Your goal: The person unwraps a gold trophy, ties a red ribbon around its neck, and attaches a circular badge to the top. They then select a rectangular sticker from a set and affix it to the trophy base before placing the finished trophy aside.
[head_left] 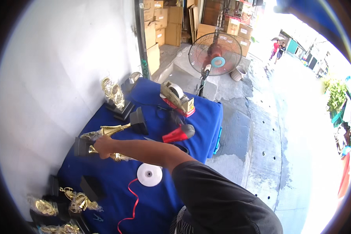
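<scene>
My right arm reaches across the blue-covered table, and my right hand [104,146] closes around a gold trophy [120,157] lying on its side. Its dark base [82,147] points toward the wall, and part of its body is hidden by my hand and forearm. Just beyond lies another gold trophy [115,129] with its dark base [138,121] to the right. A wrapped gold trophy [113,93] stands upright near the wall. Several more gold trophies [80,201], some in clear plastic, crowd the near left. My left hand is out of sight.
On the blue cloth [117,183] are a ribbon spool [149,174] trailing red ribbon, a red-and-black hair dryer [179,133] and a tape dispenser [177,96]. A standing fan [215,54] is beyond the far edge. A white wall [54,78] borders the left; cardboard boxes [160,23] are stacked behind.
</scene>
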`<action>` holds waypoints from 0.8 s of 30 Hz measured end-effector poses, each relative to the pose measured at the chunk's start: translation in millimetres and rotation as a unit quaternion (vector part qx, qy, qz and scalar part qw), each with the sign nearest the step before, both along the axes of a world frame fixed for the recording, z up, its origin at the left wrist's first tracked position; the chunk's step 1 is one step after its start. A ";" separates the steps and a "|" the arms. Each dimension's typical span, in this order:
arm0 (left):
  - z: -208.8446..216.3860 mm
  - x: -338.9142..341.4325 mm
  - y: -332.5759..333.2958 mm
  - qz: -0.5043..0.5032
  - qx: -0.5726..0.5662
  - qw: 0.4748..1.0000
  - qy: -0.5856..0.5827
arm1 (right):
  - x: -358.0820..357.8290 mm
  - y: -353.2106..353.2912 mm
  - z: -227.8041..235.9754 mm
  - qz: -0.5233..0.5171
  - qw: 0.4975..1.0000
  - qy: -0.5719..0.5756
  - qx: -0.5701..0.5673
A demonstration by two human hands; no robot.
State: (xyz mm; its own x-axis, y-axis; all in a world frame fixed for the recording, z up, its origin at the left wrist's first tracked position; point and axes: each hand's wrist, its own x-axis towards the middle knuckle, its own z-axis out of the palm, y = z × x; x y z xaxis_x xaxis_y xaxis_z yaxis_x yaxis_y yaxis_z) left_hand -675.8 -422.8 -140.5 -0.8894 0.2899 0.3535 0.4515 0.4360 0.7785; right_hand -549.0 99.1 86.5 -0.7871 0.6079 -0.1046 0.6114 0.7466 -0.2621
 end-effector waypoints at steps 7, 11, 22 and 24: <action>30.3 21.7 53.0 0.000 0.075 0.997 -0.036 | 51.1 -17.5 79.2 -0.076 0.908 0.333 -0.243; 38.3 12.3 55.9 -0.003 0.097 0.994 -0.045 | 56.6 -30.4 102.8 0.016 0.769 0.622 -0.150; 126.8 93.7 -5.3 0.009 0.181 0.983 -0.027 | 78.3 -35.3 58.1 0.217 0.812 0.445 0.310; 135.0 97.5 -24.1 0.057 0.145 0.987 0.039 | 61.3 -10.4 40.9 0.236 0.769 0.460 0.375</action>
State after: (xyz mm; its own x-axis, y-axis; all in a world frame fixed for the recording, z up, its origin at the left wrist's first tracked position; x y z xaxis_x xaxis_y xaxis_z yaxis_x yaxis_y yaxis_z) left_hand -578.3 -446.8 -5.5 -0.8774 0.0659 0.4753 0.4755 0.2519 0.8429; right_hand -487.7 88.8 127.4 -0.4698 -0.1517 0.8696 0.0386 0.9807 0.1919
